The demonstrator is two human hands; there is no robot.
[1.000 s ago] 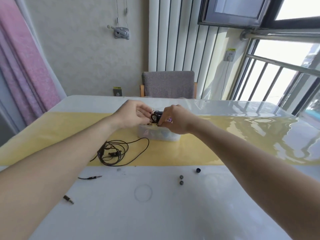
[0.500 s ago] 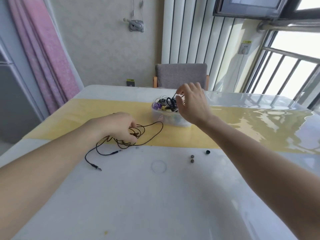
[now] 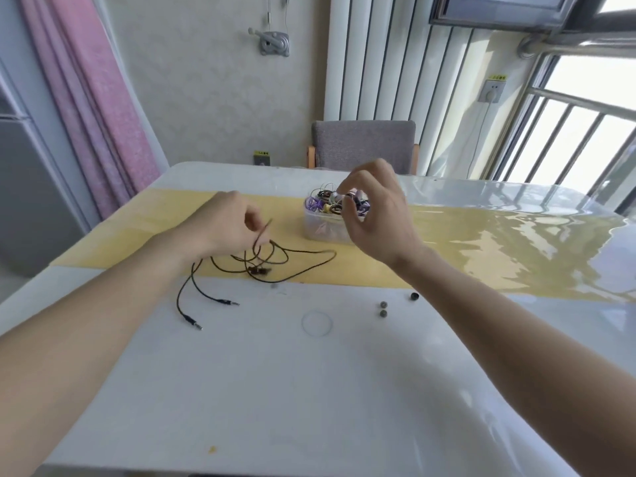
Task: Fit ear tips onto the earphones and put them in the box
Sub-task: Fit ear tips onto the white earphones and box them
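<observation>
Since the earlier frames, the left hand [image 3: 229,223] has been lifted off the tangled black earphone cable [image 3: 275,258] with a strand pinched up, and the right hand [image 3: 373,215] has been drawn back from the clear plastic box [image 3: 321,228].

One strand of cable is held between the left thumb and fingers, raised above the yellow strip [image 3: 481,253] of the glossy white table [image 3: 309,390]; the remaining loops and two jack plugs [image 3: 196,325] are left lying on the surface. Nothing is gripped by the right hand, whose fingers are loosely curled in the air in front of the box, which is packed with coiled earphones. Three small dark ear tips [image 3: 383,308] are seen loose on the white surface, well apart from the cable.
</observation>
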